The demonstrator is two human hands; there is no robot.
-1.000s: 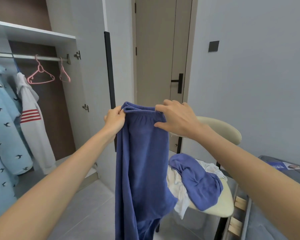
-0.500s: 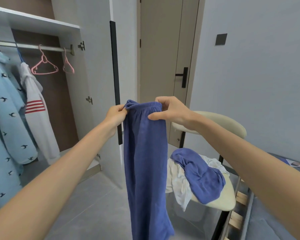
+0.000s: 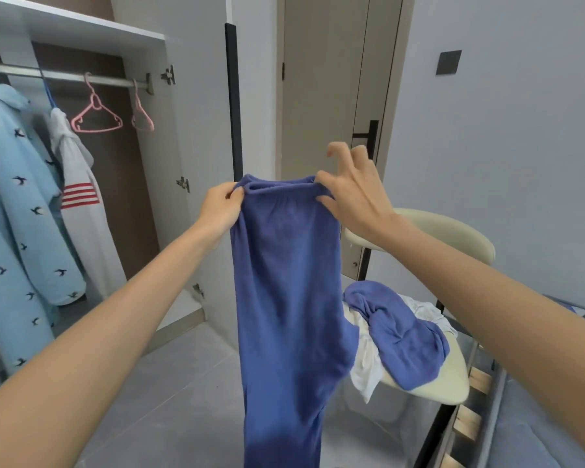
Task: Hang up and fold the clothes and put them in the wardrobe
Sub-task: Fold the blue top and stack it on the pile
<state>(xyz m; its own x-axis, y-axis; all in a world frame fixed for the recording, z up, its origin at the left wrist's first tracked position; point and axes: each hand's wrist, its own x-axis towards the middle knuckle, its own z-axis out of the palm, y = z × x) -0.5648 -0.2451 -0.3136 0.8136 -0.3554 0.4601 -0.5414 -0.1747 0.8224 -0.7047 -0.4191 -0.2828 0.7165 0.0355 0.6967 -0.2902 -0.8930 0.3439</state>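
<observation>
We hold the blue trousers [image 3: 284, 282] up by the waistband at the centre, legs hanging toward 6 o'clock. Our left hand [image 3: 222, 206] grips one corner in a tight pinch. Our right hand [image 3: 355, 197] pinches the other with thumb and forefinger, its other fingers lifted. At 10 o'clock is the wardrobe rail [image 3: 68, 77] with pink hangers [image 3: 97, 118]. At 4 o'clock, more clothes [image 3: 402, 336] lie on a chair [image 3: 453, 238].

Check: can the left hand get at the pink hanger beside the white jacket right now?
Probably not yet: the left hand grips the blue trousers. Nothing blocks the pink hanger, so once freed, likely.
</observation>
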